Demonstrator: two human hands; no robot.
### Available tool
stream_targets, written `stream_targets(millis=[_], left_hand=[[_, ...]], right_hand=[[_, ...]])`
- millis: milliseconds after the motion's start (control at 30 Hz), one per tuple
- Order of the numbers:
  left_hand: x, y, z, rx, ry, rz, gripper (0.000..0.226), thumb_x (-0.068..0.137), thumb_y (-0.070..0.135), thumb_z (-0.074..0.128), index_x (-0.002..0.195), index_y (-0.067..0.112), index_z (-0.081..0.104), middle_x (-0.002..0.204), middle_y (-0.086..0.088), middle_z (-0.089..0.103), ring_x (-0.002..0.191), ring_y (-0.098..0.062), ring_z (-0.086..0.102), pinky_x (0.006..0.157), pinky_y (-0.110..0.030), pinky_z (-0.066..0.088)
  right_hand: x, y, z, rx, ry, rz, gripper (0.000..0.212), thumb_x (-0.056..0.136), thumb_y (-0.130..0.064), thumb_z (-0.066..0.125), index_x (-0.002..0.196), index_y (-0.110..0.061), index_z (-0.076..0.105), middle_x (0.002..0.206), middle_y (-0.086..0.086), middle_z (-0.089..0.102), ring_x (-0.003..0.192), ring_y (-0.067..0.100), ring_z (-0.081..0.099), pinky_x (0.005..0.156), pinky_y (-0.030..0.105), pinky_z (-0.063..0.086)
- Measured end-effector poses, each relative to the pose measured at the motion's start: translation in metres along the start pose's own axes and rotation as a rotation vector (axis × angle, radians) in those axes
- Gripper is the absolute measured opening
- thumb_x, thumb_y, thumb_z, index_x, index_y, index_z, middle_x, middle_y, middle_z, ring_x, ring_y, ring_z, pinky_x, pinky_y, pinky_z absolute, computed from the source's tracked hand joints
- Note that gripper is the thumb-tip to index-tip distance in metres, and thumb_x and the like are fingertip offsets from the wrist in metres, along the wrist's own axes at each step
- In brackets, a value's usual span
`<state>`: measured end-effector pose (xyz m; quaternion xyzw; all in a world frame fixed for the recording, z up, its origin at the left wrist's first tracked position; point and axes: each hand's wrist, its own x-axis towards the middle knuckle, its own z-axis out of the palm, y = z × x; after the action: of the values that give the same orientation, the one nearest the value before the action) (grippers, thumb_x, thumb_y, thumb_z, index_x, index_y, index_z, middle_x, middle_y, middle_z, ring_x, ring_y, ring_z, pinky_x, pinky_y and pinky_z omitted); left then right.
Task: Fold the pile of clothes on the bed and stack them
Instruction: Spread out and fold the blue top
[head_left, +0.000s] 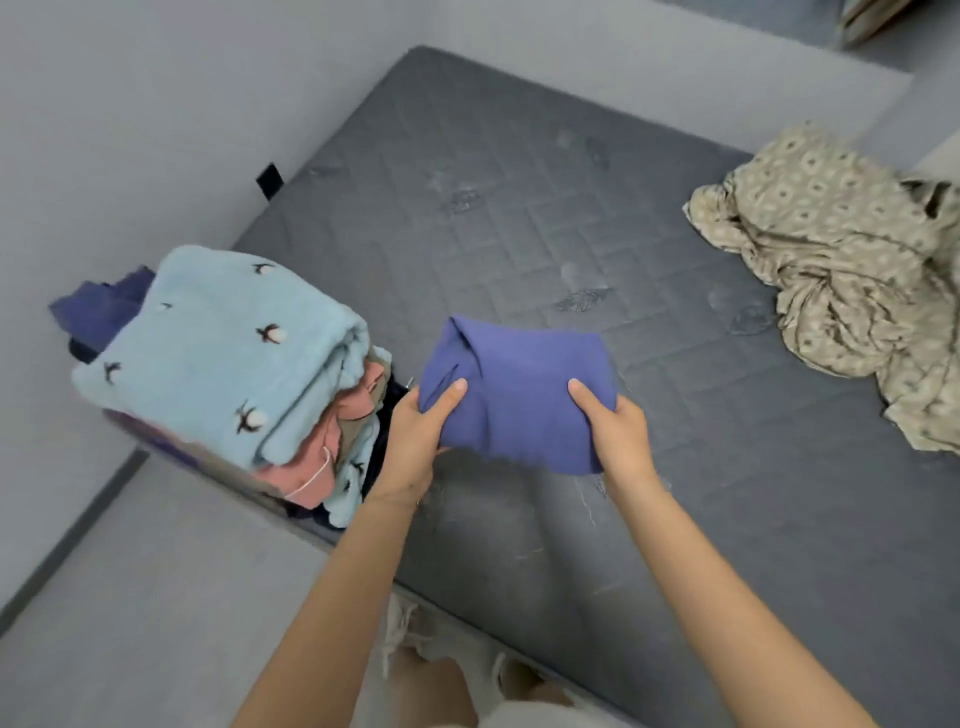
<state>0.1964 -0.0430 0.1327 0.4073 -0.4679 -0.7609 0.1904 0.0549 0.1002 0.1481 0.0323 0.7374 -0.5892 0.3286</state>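
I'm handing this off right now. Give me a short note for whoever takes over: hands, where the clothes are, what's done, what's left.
Left hand: grips the left edge of the folded purple garment, thumb on top.
Right hand: grips its right edge the same way.
Where: the purple garment is held over the grey mattress, just right of the stack, which sits at the mattress's left edge with a light blue fleece on top.
Done: the stack is built and the purple garment is folded.
Left: set the purple garment on the stack, then fold the beige patterned cloth, which lies crumpled at the right.
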Motion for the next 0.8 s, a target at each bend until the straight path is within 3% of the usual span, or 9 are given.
stream_targets(millis=[167,333,433,600,667,800], left_hand=[[-0.035,0.052,-0.045,0.057,0.008,0.138,0.039,0.089,0.028,0.072,0.125,0.016,0.064,0.121,0.001,0.070,0.113,-0.018,0.066,0.096,-0.038,0.053],[-0.046,0.104,-0.120,0.083,0.026,0.205,0.029,0.092,0.018,0.068,0.120,0.008,0.065,0.113,-0.002,0.073,0.104,-0.016,0.069,0.082,-0.026,0.056],[-0.038,0.136,-0.176,0.101,0.020,0.198,0.031,0.093,0.018,0.066,0.122,0.007,0.065,0.115,-0.004,0.072,0.105,-0.016,0.069,0.080,-0.024,0.055],[-0.014,0.181,-0.248,0.116,0.003,0.179,0.032,0.094,0.022,0.066,0.122,0.007,0.065,0.116,-0.007,0.072,0.106,-0.020,0.069,0.085,-0.032,0.056],[-0.002,0.195,-0.263,0.121,-0.013,0.149,0.032,0.094,0.024,0.066,0.122,0.009,0.065,0.115,-0.006,0.072,0.103,-0.020,0.069,0.080,-0.033,0.057],[0.027,0.211,-0.281,0.140,-0.021,0.093,0.025,0.093,0.026,0.068,0.115,0.014,0.067,0.112,-0.005,0.072,0.104,-0.022,0.068,0.080,-0.035,0.057]], right_hand=[[-0.049,-0.031,0.053,0.056,-0.051,-0.055,0.009,0.091,-0.026,0.067,0.090,-0.017,0.069,0.096,0.000,0.074,0.087,0.013,0.070,0.072,0.026,0.055],[-0.085,-0.049,0.131,0.056,-0.081,-0.131,0.010,0.091,-0.025,0.068,0.094,-0.015,0.069,0.103,0.004,0.073,0.092,0.016,0.069,0.076,0.028,0.054],[-0.105,-0.055,0.184,0.094,-0.085,-0.142,0.016,0.090,-0.025,0.068,0.102,-0.014,0.069,0.104,0.002,0.073,0.092,0.016,0.070,0.073,0.027,0.053],[-0.126,-0.070,0.260,0.122,-0.088,-0.157,0.016,0.092,-0.024,0.067,0.103,-0.013,0.065,0.100,0.001,0.070,0.087,0.013,0.067,0.068,0.024,0.051],[-0.131,-0.073,0.281,0.143,-0.093,-0.137,0.018,0.092,-0.025,0.066,0.106,-0.014,0.063,0.097,-0.003,0.069,0.085,0.009,0.065,0.066,0.022,0.050],[-0.126,-0.075,0.310,0.150,-0.083,-0.105,0.023,0.092,-0.026,0.066,0.111,-0.014,0.062,0.110,0.002,0.069,0.097,0.018,0.066,0.080,0.030,0.053]])
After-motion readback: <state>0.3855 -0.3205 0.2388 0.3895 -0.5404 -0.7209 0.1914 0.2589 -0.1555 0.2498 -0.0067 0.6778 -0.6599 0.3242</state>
